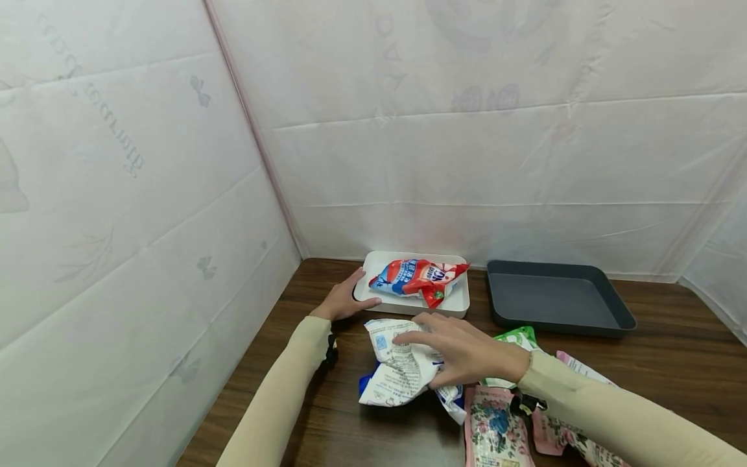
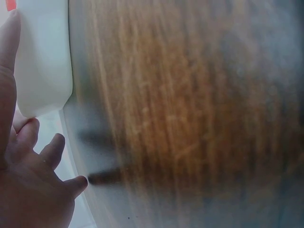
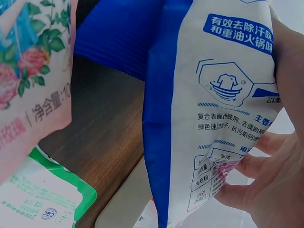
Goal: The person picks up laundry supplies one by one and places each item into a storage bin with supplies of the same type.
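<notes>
My left hand (image 1: pixel 344 298) is at the left end of a white tray (image 1: pixel 461 305), thumb along its front edge and spread fingers at its left side. In the left wrist view, fingertips touch the tray's corner (image 2: pixel 64 95). A red and blue bag (image 1: pixel 417 279) lies in that tray. My right hand (image 1: pixel 461 350) grips a white and blue bag of washing powder (image 1: pixel 403 370) from above, just in front of the tray. The right wrist view shows this bag's printed back (image 3: pixel 218 118) tilted, with fingers curled at its side.
A dark grey tray (image 1: pixel 554 298) stands at the back right. Under and beside my right arm lie a green and white pouch (image 1: pixel 519 337), a pink floral pouch (image 1: pixel 496 428) and more pink packs (image 1: pixel 574 434). White sheets (image 1: pixel 496 162) hang behind the wooden table (image 1: pixel 408 441) and at both sides.
</notes>
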A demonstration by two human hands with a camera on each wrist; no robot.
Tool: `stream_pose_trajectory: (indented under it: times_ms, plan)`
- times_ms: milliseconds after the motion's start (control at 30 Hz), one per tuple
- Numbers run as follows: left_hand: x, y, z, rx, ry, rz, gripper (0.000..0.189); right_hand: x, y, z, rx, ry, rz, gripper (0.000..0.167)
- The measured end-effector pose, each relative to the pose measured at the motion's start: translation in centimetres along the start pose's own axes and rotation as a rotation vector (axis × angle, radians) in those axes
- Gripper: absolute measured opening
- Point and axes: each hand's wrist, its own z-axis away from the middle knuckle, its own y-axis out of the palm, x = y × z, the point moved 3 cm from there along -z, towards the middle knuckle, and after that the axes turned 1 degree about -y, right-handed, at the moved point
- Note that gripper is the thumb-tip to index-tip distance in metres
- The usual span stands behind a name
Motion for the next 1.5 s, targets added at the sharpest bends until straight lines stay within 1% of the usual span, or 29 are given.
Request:
stream_pose_trajectory:
  times_ms: [333,533,867,967,1167,1300,1500]
  plan:
    - [0.1,0.3,-0.1,0.003,-0.01,-0.005,0.102,-0.6,-0.7,-0.2,0.001,0.02,0.024,0.078]
    - [0.0,0.2,0.0,-0.004,0.005,-0.001,0.101,-1.1,-1.2,-0.3,0.003,0.048,0.003,0.078]
    - [-0.2,0.1,-0.2,-0.017,0.03,-0.028,0.092,-1.7,-1.9,-0.7,-0.016,0.037,0.022,0.077]
    - [-0.2,0.1,-0.2,-0.019,0.038,-0.008,0.09,-1.8,-2.1,-0.7,-0.023,0.039,0.02,0.077]
    - [-0.3,0.3,-0.1,-0.003,0.037,0.021,0.089,-2.1,-2.3,-0.8,-0.024,0.049,0.033,0.078]
    - [-0.5,0.3,-0.2,-0.011,0.036,0.012,0.088,-2.4,-2.6,-0.9,-0.048,0.035,0.057,0.078]
    - [-0.6,0.4,-0.5,-0.01,0.009,-0.009,0.092,-2.8,-3.1,-1.1,-0.077,0.022,0.071,0.078]
